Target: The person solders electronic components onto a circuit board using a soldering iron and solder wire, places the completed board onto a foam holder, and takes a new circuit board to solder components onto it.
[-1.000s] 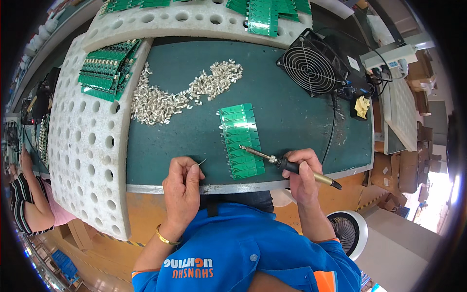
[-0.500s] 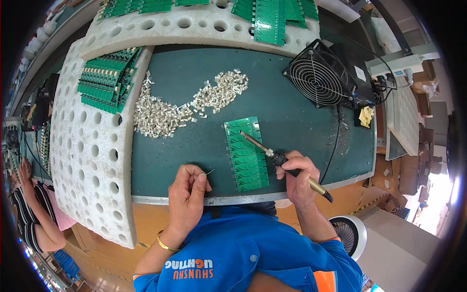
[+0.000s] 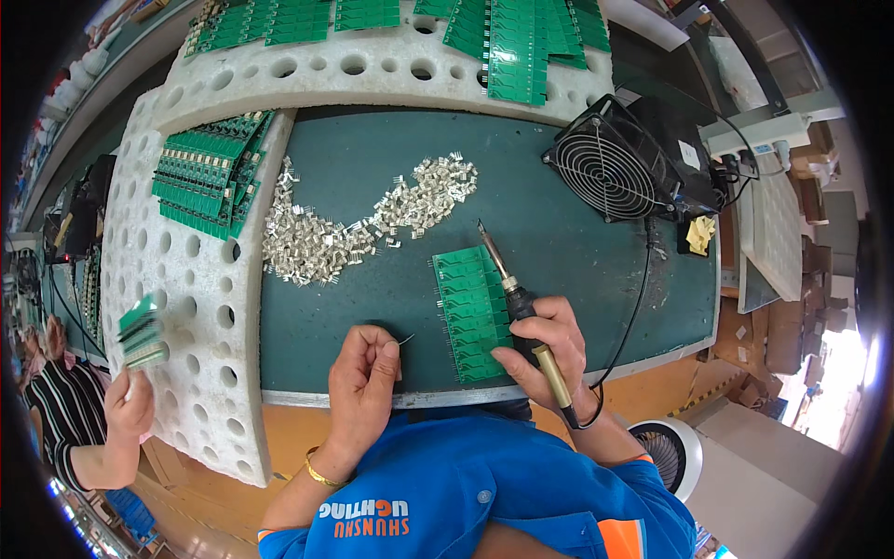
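Right hand (image 3: 545, 340) wrapped around the dark grip of a soldering iron (image 3: 517, 303), fingers closed tight on the handle, tip angled up and away just past the far edge of the green circuit board strip (image 3: 472, 312), lifted clear of it, probably to keep heat off the board between joints. Board strip lying flat on the dark green table (image 3: 372, 168) mat, close to the near edge, within easy reach of both hands. Left of the board strip, left hand (image 3: 365, 377) resting on the table edge, fingers pinched together on a thin wire-like piece (image 3: 406, 339), likely solder, its free end pointing toward the board so it can be fed in. Beyond the board strip, toward the back left, a scattered heap of small silvery metal parts (image 3: 358, 228), kept loose for quick picking. To the board strip's far right, a black wire-guarded fan (image 3: 610, 168), face turned toward the work, seemingly for drawing off fumes. Left of the board strip, a white perforated foam sheet (image 3: 186, 317) carrying a stack of green boards (image 3: 209, 172); more boards (image 3: 507, 37) along the foam at the back. Far left, another person's hand (image 3: 126, 401) holding a few green boards.
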Demonstrator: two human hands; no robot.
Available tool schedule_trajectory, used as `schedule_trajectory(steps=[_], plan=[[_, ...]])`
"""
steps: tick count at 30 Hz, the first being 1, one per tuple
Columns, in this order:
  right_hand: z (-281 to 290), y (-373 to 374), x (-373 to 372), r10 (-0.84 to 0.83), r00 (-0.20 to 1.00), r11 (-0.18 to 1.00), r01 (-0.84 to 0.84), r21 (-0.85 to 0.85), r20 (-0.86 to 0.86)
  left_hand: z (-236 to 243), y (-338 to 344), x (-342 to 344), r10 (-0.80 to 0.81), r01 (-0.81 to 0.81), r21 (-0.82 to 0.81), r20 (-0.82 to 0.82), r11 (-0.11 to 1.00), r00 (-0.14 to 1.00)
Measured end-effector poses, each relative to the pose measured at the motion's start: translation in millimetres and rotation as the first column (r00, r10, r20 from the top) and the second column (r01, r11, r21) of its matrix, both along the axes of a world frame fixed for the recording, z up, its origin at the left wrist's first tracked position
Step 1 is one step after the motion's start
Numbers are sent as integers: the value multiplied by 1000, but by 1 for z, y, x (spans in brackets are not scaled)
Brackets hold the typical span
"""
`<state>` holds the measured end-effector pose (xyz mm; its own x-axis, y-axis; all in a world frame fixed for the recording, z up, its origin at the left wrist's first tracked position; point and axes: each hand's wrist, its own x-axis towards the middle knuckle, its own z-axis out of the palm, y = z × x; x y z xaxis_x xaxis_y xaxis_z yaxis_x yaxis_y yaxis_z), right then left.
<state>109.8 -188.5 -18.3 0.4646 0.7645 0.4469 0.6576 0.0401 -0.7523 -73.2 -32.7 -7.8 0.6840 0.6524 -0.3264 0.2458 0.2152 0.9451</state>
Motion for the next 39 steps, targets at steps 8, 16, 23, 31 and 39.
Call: schedule_trajectory(steps=[8,16,23,31,39], plan=[[-2,10,-3,-77,991,994,85,-71,107,-1,3,9,35,-35,-9,18,999,999],[-1,12,-7,-116,969,967,160,-197,220,8,20,29,-23,33,93,-109,995,994],[-2,14,-8,-161,977,965,185,-184,137,6,21,43,-130,155,104,-209,982,969],[-1,18,-14,-164,986,983,167,77,-40,1,24,39,-84,83,-15,-72,996,994],[3,15,-14,-96,991,992,103,75,-91,15,25,40,-32,35,-181,16,983,999]])
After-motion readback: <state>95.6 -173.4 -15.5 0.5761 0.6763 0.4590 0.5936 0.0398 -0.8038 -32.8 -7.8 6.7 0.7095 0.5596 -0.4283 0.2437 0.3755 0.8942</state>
